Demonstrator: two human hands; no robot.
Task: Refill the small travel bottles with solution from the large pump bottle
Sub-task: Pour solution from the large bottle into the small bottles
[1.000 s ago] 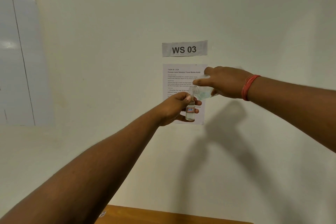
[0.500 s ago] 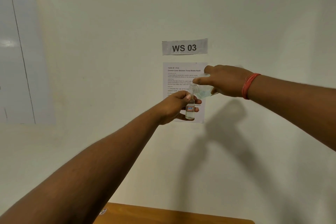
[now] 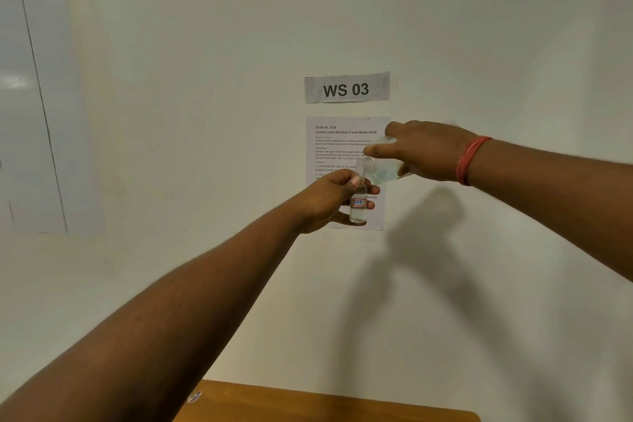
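Held upright in front of the wall, a small clear travel bottle (image 3: 358,205) with a red-edged label has clear liquid in its lower part. My left hand (image 3: 329,199) is wrapped around it. My right hand (image 3: 423,151), with a red thread band at the wrist, grips a larger clear bottle (image 3: 382,168) tipped on its side. The larger bottle's threaded open neck points down-left, right above the small bottle's mouth. No pump head is visible on it, and my fingers hide most of its body.
A printed task sheet (image 3: 337,147) and a "WS 03" label (image 3: 346,88) are stuck on the white wall behind my hands. A wooden table edge (image 3: 325,401) shows at the bottom. A whiteboard (image 3: 30,89) hangs at the left.
Both hands and the two bottles have stayed in nearly the same pose; the view has shifted very slightly.
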